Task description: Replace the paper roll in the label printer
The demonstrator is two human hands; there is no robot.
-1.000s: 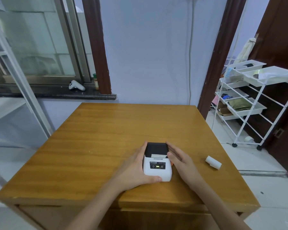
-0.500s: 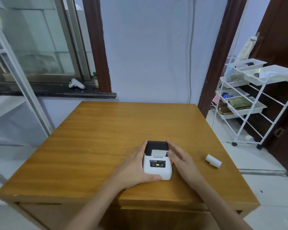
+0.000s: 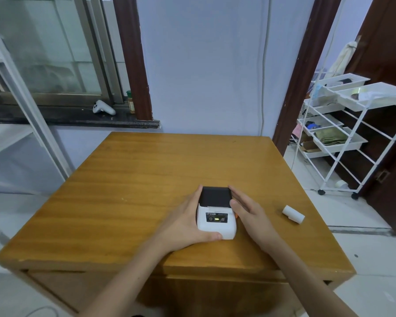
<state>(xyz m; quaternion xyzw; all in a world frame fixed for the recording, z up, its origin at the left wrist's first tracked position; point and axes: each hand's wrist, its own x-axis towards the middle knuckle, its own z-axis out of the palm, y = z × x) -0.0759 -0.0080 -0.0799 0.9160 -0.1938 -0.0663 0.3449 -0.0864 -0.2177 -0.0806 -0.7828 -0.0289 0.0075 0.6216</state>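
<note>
Here, the left hand [image 3: 183, 223] cups the label printer [image 3: 216, 213] near the table's [image 3: 124, 191] front edge; the right hand [image 3: 249, 216] rests open-fingered against its right side, gripping nothing. The paper roll [image 3: 293, 214] lies well right, nearer that hand, axis slanting away-left. Printer's lettering unreadable
</note>
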